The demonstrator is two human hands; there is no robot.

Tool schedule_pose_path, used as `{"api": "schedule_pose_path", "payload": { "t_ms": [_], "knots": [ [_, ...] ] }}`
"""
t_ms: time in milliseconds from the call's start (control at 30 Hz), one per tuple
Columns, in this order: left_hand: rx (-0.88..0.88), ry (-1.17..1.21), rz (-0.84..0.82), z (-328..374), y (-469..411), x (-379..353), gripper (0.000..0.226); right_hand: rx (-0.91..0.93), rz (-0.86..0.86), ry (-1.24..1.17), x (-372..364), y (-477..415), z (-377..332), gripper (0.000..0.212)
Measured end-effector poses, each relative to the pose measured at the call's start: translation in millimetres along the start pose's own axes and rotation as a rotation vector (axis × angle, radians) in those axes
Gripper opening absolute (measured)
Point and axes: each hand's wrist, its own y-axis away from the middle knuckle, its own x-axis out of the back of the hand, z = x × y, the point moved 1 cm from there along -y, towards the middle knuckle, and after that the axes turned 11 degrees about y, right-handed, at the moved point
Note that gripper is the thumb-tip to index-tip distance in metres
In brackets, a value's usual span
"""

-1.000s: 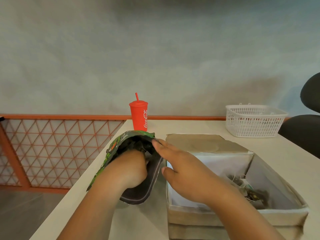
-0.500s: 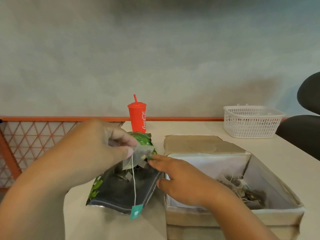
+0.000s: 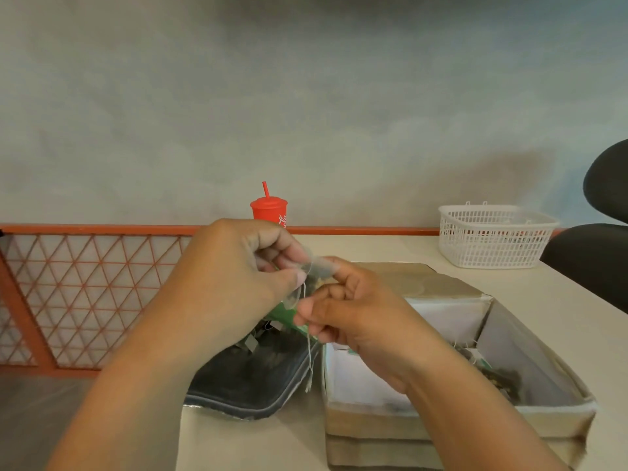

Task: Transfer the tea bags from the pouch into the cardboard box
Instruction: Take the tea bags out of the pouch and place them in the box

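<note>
A translucent tea bag [image 3: 317,270] is held up above the table between both hands. My left hand [image 3: 238,283] pinches its left edge with thumb and fingers. My right hand [image 3: 353,311] pinches its right side, and the white string [image 3: 309,362] hangs down from between them. Below lies the dark pouch [image 3: 248,375] with green print, its mouth open towards me. The open cardboard box [image 3: 441,419] sits to its right, with several tea bags [image 3: 496,375] lying at its right end.
A red lidded cup with a straw [image 3: 270,209] stands at the table's back behind my hands. A white plastic basket [image 3: 492,236] sits at the back right. A black chair [image 3: 598,253] is at the right edge, an orange lattice railing [image 3: 85,287] on the left.
My left hand came out of the pouch with a tea bag and lifted it. My right hand left the pouch's rim and rose to take hold of the bag too.
</note>
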Motion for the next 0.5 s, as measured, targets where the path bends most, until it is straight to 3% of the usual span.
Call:
{"api": "schedule_pose_path", "payload": {
  "t_ms": [100,333,500],
  "knots": [
    [0.03,0.005,-0.032,-4.9,-1.6,-0.6,0.025,0.022,0.056,-0.025,8.5,0.8,-2.6,0.024],
    [0.108,-0.038,-0.103,-9.4,-2.2,2.0,0.03,0.125,0.23,0.269,36.2,11.2,-19.9,0.017],
    [0.193,-0.503,-0.228,-24.3,-7.9,9.8,0.05,0.079,0.264,0.554,83.3,32.4,-29.4,0.014]
  ]
}}
